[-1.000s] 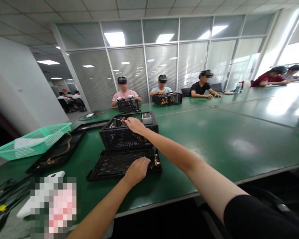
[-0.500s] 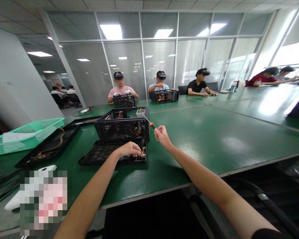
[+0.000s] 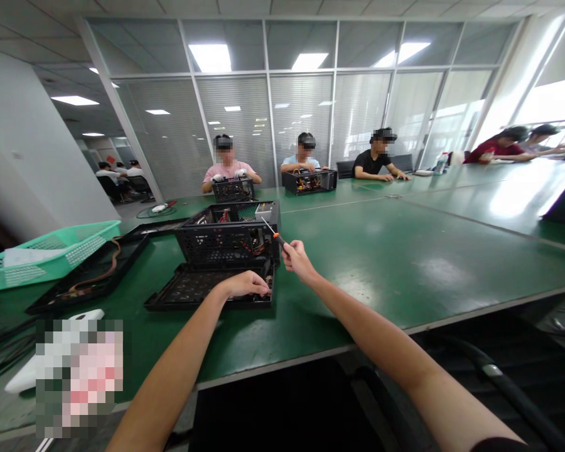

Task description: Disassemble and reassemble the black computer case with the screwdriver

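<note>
My right hand (image 3: pixel 299 259) is closed around the handle of a screwdriver (image 3: pixel 277 236) with an orange and black grip. Its thin shaft points up and left, over the near right corner of an open black computer case (image 3: pixel 211 243). My left hand (image 3: pixel 248 285) has its fingers pinched together at the right end of a black panel (image 3: pixel 183 292), which lies in front of the case. Whatever those fingers hold, if anything, is too small to make out. Wires and a silver part show inside the case.
At left stand a green plastic basket (image 3: pixel 82 246) and a black tray-like panel (image 3: pixel 51 295) with a brown cable. Dark cables and a white object (image 3: pixel 19 380) lie nearer me. Across the green table (image 3: pixel 381 245), several people sit, two with computer cases (image 3: pixel 311 181).
My right hand and the screwdriver have shifted slightly left and down, the tip moving away from the case's silver part. My left hand has stayed nearly in place.
</note>
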